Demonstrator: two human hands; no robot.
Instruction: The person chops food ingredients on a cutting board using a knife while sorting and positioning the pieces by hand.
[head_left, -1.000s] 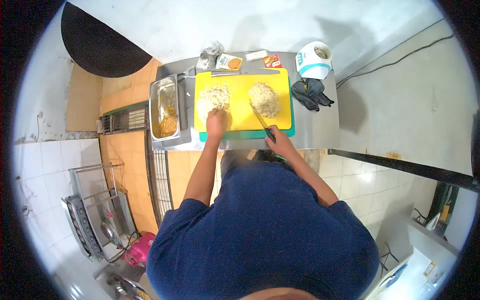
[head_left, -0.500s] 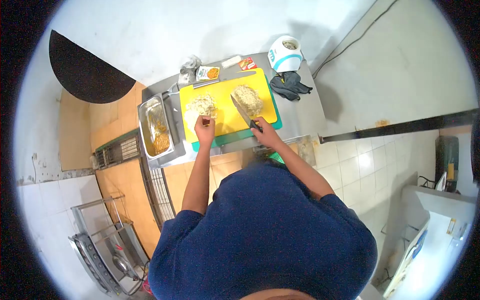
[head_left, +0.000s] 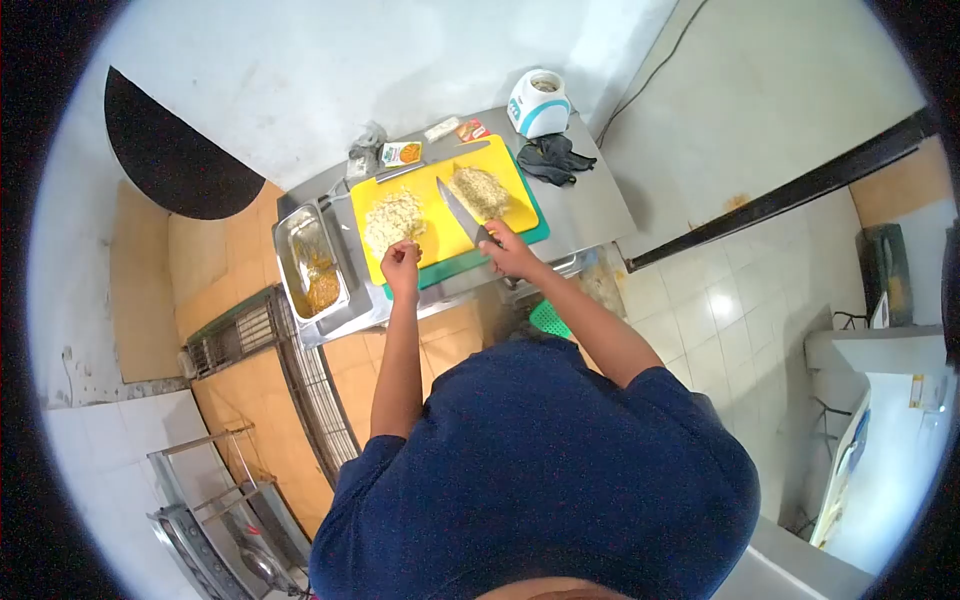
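My right hand [head_left: 512,252] is wrapped around the dark handle of a kitchen knife [head_left: 457,210]. Its blade points away from me over the yellow cutting board [head_left: 440,235], just left of a heap of finely chopped, pale tan food [head_left: 481,190]. My left hand [head_left: 402,266] is closed with fingertips pinched together at the board's front edge; whatever is in them is too small to make out. Just beyond those fingers lies a looser pile of whitish chopped pieces [head_left: 393,217]. A green board [head_left: 455,266] shows beneath the yellow one.
Left of the boards stands a metal tray [head_left: 289,262] with orange-brown residue. Along the back are a second long knife [head_left: 450,156], a printed packet [head_left: 402,153], a red packet [head_left: 472,130] and a plastic bag [head_left: 368,138]. A white-and-blue appliance [head_left: 540,108] and dark cloth [head_left: 553,160] sit at the right.
The knife has moved left, away from the right heap's edge. My left hand has drawn slightly back from the whitish pile, fingers still pinched. The whole view has shifted a little.
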